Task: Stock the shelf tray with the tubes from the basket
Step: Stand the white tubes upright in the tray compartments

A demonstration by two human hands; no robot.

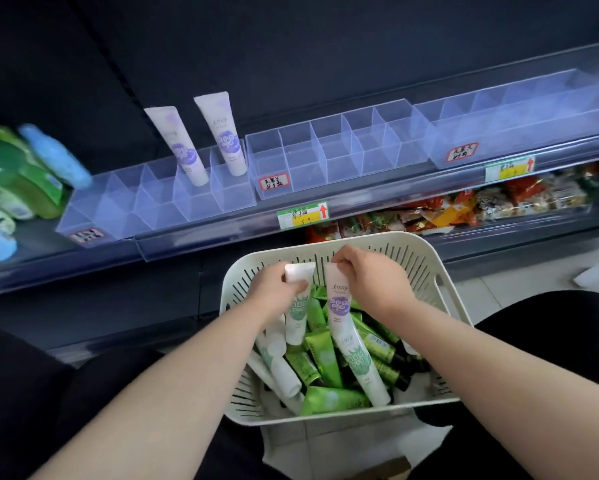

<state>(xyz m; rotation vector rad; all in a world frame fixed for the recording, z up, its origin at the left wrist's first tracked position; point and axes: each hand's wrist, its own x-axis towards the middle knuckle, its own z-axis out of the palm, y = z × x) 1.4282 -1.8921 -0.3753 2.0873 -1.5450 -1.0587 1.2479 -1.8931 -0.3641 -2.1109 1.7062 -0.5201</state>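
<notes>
A cream slotted basket on my lap holds several green and white tubes. My left hand grips a white tube with a green emblem near its flat crimped end. My right hand pinches the top of a white tube with a purple emblem. Both tubes are raised above the pile. On the shelf, a clear divided tray holds two purple-emblem tubes standing upright in its right-hand compartments.
Two more clear divided trays sit to the right on the same shelf, with handwritten labels. Green and blue bottles lie at the far left. Snack packets fill the shelf below. Price tags hang on the rail.
</notes>
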